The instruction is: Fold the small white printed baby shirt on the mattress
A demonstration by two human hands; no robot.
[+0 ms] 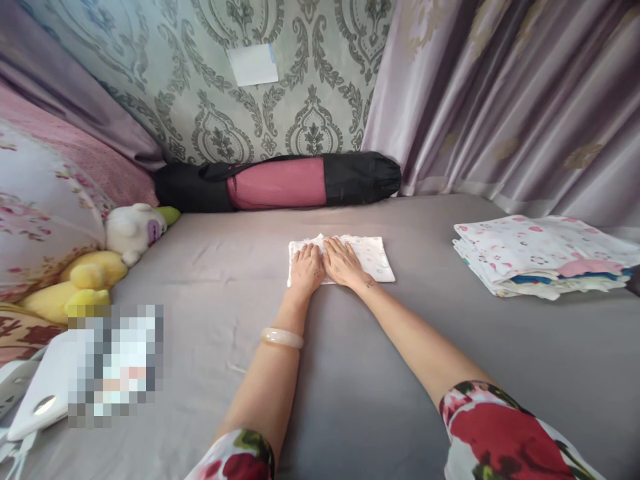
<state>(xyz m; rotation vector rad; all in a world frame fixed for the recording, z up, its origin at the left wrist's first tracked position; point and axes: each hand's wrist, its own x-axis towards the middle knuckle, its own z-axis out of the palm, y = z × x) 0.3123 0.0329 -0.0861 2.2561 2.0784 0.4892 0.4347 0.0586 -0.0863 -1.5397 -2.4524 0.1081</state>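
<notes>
A white printed cloth (pixel 373 257), folded into a flat rectangle, lies on the grey bed sheet (pixel 240 267). Pressed flat on its left part is my left hand (pixel 307 267), fingers stretched forward, a pale bangle on that wrist. My right hand (pixel 343 262) rests palm down beside it, touching near the middle of the cloth, its fingers extended. Neither hand grips anything. The cloth under both palms is hidden, and its far edge looks slightly ruffled near the fingertips.
At right lies a stack of folded cloths (pixel 535 257). A black and pink mat bag (pixel 280 183) lies along the wall. Plush toys (pixel 95 277) and a white device (pixel 55 380) beside a blurred-out patch are at left. Curtains (pixel 480 100) hang at the right.
</notes>
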